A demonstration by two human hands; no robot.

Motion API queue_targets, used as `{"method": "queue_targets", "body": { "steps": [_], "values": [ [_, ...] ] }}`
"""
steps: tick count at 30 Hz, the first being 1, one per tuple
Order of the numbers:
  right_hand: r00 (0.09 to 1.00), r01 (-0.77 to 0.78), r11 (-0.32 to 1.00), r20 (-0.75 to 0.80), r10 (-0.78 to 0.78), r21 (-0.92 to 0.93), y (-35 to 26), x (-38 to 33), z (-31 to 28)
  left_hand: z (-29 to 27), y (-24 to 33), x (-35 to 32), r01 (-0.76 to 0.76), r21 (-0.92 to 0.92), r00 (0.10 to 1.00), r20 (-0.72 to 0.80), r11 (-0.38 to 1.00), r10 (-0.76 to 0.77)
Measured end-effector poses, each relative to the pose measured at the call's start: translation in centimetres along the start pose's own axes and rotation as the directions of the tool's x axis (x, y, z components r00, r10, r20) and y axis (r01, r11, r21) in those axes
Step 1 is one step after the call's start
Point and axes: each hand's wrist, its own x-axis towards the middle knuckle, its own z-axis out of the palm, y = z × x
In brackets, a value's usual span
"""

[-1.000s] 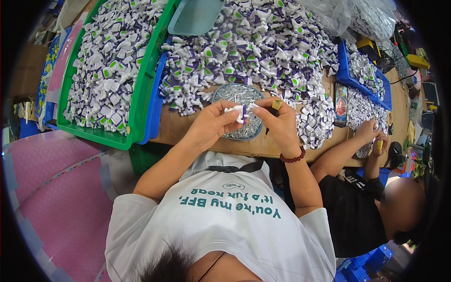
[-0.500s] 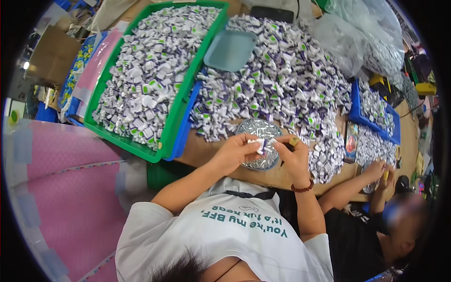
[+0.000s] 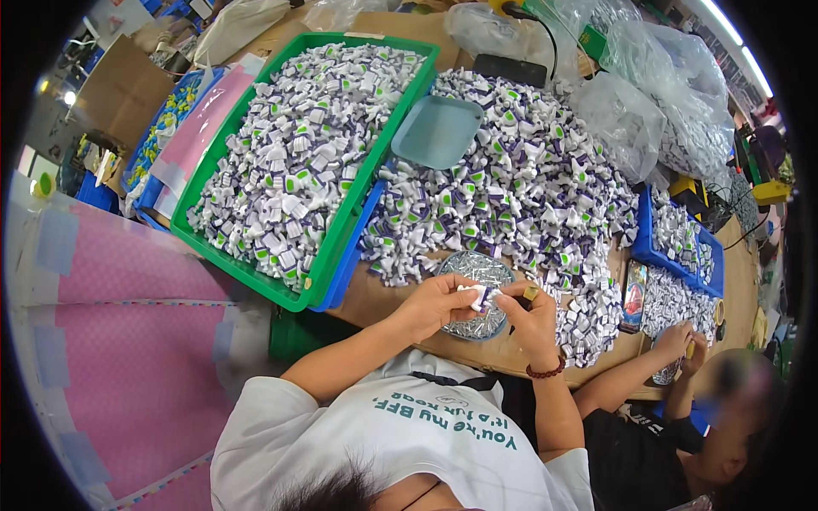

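Observation:
Between my hands is a small white and purple plastic piece [image 3: 480,297]. My left hand [image 3: 433,307] pinches it from the left, with the fingers closed. My right hand [image 3: 532,322] meets it from the right, thumb and fingertips closed at its edge. A yellow band or wrap [image 3: 531,293] shows on a right finger, and a dark thin tip juts below that hand; what it belongs to is hidden. Just under both hands stands a round bowl [image 3: 503,330] of small silver metal pins. A large heap of similar white, purple and green pieces [image 3: 511,179] spreads beyond it.
A green tray [image 3: 189,241] full of pieces rests over a blue one at left. A pale blue-grey lid or dish [image 3: 438,132] lies on the heap. At right are a blue bin [image 3: 682,271], clear plastic bags [image 3: 618,119] and a co-worker's hands [image 3: 684,342].
The whole view has shifted, so the table and trays sit lower in the picture. Both hands stay together over the bowl on the same piece.

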Motion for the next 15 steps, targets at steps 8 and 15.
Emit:
{"method": "queue_targets", "body": {
  "steps": [8,15],
  "values": [
    [0.986,0.132,0.982,0.116,-0.117,-0.131,-1.2,0.0,-0.5,0.8,0.5,-0.5,-0.051,0.159,0.999,-0.010,0.986,0.053],
    [0.975,0.207,0.974,0.100,-0.198,-0.091,-1.1,-0.5,-0.2,1.0,0.9,-0.9,-0.034,0.139,0.999,0.009,0.990,0.033]
  ]
}}
